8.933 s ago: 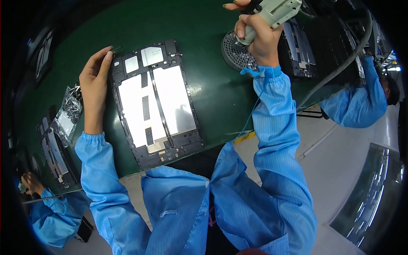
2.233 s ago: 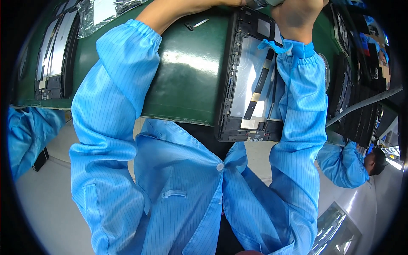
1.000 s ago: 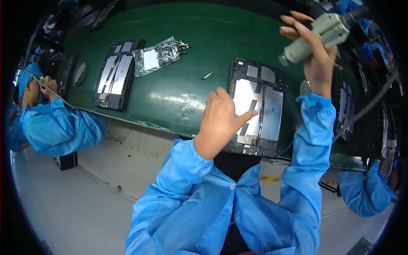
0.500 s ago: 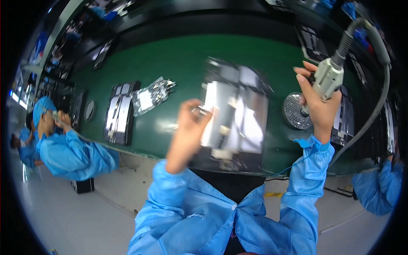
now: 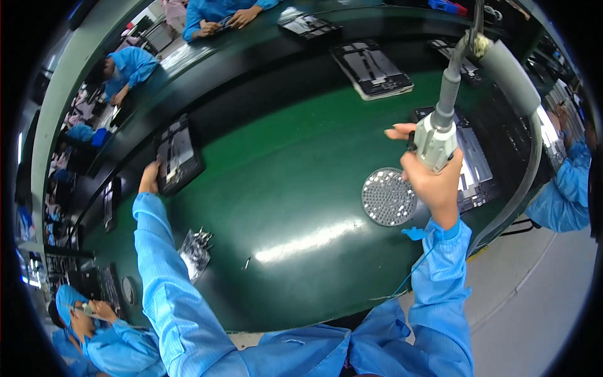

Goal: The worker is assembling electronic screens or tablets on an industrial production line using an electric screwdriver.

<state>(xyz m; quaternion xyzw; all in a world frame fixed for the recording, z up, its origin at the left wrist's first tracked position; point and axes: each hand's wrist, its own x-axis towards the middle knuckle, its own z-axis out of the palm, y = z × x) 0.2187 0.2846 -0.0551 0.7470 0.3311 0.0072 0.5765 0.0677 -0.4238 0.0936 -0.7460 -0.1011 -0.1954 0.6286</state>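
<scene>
My left hand reaches to the far left and grips the edge of an opened tablet-like device, black-framed with silver panels. Its fingers are partly hidden by the device. In my right hand is a pale powered screwdriver, its thick cable rising above. That hand is just right of a round grey dish with many small pits and shiny bits, and does not rest on it. The screwdriver's tip is hidden behind the hand.
A clear bag of small metal parts lies by my left forearm, with a tiny loose piece on the green mat. More opened devices sit at the right and far side. Co-workers sit around.
The device in front of me has left that spot, and my left hand has moved far left and holds a device. The right hand still holds the screwdriver. The view has shifted.
</scene>
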